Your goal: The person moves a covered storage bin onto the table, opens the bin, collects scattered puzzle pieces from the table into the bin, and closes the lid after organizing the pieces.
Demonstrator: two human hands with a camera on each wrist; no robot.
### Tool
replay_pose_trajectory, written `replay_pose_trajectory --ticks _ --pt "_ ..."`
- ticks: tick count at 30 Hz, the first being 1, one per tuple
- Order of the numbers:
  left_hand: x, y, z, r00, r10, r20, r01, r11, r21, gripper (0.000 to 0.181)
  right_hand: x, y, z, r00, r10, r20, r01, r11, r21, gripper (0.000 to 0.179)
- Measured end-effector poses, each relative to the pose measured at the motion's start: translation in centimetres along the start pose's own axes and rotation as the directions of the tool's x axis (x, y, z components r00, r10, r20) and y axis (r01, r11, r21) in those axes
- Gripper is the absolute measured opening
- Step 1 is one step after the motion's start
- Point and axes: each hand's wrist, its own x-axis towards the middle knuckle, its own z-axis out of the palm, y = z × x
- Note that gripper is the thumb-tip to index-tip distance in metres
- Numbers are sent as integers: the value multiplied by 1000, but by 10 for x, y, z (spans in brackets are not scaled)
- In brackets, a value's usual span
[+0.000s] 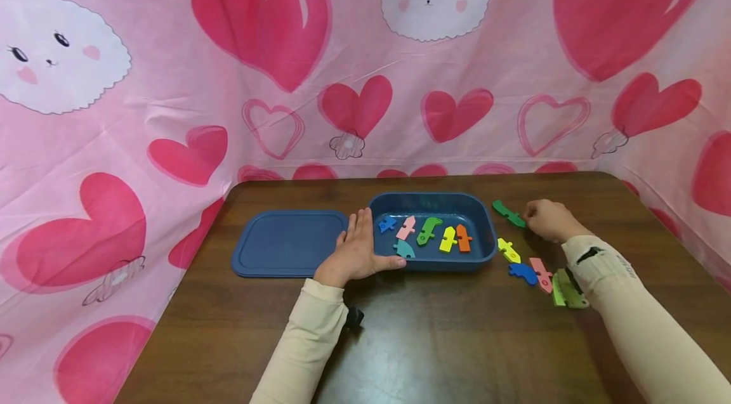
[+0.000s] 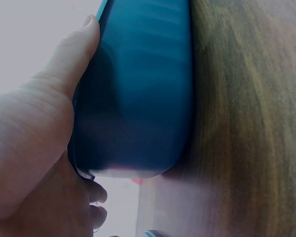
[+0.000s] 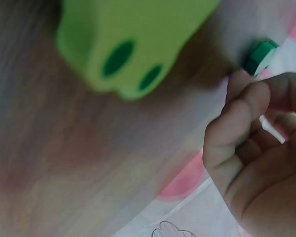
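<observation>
My left hand point(image 1: 355, 253) lies against the near left corner of a blue plastic box point(image 1: 490, 245), fingers straight along its side and thumb on the front rim. In the left wrist view the box wall point(image 2: 138, 89) fills the middle. Several coloured puzzle pieces lie inside, among them a green one point(image 1: 427, 231) and an orange one point(image 1: 463, 239). Right of the box, my right hand point(image 1: 551, 219) pinches the end of a long dark green puzzle piece point(image 1: 507, 213). The right wrist view shows the curled fingers point(image 3: 227, 128) at the tip of that piece point(image 3: 261, 57).
A blue lid point(image 1: 291, 242) lies left of the box. Yellow point(image 1: 509, 251), blue point(image 1: 523, 274), pink point(image 1: 540, 274) and olive point(image 1: 572, 293) pieces lie near my right wrist. A small black object point(image 1: 354, 317) sits beside my left sleeve. Heart-patterned cloth point(image 1: 365, 61) hangs behind the table.
</observation>
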Motion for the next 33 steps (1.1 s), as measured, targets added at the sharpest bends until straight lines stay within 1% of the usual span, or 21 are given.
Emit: replay_pose_trajectory --ticks 2,4,6,8,11,15,18,20,22,25,33 --pt "0 0 0 1000 2 1 -2 1000 1 132 2 -1 2 1000 -3 15 3 1000 11 15" --pt "1 -1 0 1000 2 -2 -2 1000 4 132 3 -4 3 1000 -10 14 10 1000 10 13" --pt "1 -1 0 1000 2 -4 -2 1000 3 132 4 -6 4 1000 -27 -14 27 1000 -5 13" --pt "1 -1 0 1000 2 -3 -2 1000 2 133 6 -8 5 998 -54 -44 52 998 -31 17" --pt "1 -1 1 1000 2 1 -2 1000 1 133 8 -10 7 993 -102 -60 97 992 -82 24" --pt "2 -1 1 1000 1 3 -1 1000 0 133 11 -12 9 985 -166 -48 157 976 -150 15" --pt "2 -1 1 1000 -1 3 1 1000 5 133 11 -16 10 977 -208 -49 197 966 -169 9" --pt "2 -1 1 1000 0 3 0 1000 11 133 10 -18 11 974 -220 -47 209 963 -171 6" --pt "2 -1 1 1000 1 2 -1 1000 15 133 9 -21 11 975 -219 -48 208 964 -165 7" --pt "1 -1 1 1000 1 1 -1 1000 13 133 8 -23 11 979 -196 -57 186 971 -152 7" --pt "2 -2 1 1000 3 2 -3 1000 19 133 2 -24 7 984 -129 -123 121 990 -75 12"
